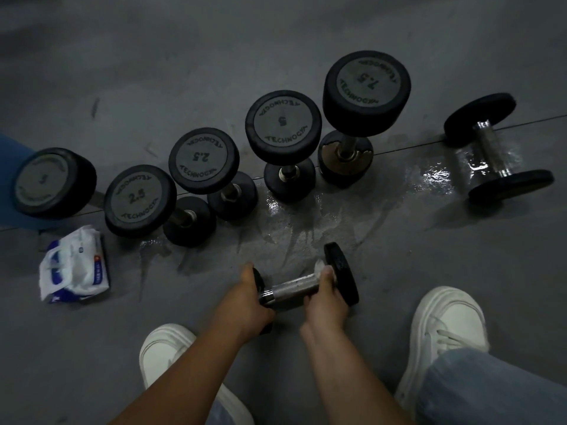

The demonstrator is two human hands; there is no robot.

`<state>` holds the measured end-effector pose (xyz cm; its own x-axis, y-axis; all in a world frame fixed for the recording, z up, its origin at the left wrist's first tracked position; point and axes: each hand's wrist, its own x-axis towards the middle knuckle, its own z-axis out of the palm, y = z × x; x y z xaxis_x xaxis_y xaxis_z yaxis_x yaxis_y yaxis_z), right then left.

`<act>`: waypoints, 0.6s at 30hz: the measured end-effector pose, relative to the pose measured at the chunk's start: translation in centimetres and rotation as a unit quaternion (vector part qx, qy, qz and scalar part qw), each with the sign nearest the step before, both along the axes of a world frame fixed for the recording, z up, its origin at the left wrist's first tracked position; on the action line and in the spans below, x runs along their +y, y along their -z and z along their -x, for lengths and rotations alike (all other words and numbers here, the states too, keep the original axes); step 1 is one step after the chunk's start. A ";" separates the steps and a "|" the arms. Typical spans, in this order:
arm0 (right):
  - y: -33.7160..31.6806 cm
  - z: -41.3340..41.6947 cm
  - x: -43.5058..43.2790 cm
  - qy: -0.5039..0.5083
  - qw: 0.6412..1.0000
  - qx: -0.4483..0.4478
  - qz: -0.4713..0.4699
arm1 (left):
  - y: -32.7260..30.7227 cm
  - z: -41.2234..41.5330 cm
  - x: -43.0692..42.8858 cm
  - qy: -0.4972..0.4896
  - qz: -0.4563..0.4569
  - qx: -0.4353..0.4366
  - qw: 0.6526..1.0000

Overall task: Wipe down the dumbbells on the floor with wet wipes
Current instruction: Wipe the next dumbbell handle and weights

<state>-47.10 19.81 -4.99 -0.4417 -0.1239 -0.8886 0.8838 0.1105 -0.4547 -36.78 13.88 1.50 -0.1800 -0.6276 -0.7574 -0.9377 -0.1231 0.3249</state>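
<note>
Seven dumbbells [53,182] [139,200] [203,161] [283,122] [366,84] [491,148] [290,288] show, five upright and two lying, plus one wet-wipe pack [73,265], two shoes [162,351] [448,326], two hands [248,305] [325,302].

A gym, by the row of black Technogym-marked dumbbells [203,161] upright on a grey floor [214,56].

A single head-worn view looks steeply down at the floor [399,271].
</note>
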 end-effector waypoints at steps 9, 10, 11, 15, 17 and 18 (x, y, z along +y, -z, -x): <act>0.1 0.1 0.1 -0.009 1.000 -0.015 0.010 | 0.3 -0.1 -0.2 -0.003 0.001 -0.006 1.000; 0.2 0.1 0.1 -0.005 1.000 -0.009 0.003 | 0.3 0.0 -0.3 -0.002 0.002 -0.006 1.000; 0.2 -0.2 0.4 -0.009 1.000 0.006 -0.010 | 0.2 0.0 -0.3 0.001 0.003 -0.008 1.000; 0.2 -0.3 0.6 -0.014 1.000 0.002 -0.019 | 0.0 0.0 -0.2 0.011 0.005 -0.014 1.000; 0.2 0.1 -0.7 0.000 1.000 -0.006 -0.010 | 0.1 0.0 -0.3 0.006 0.003 -0.014 1.000; 0.1 0.1 -0.9 0.003 1.000 -0.004 -0.013 | 0.2 0.0 -0.4 0.005 0.004 -0.016 1.000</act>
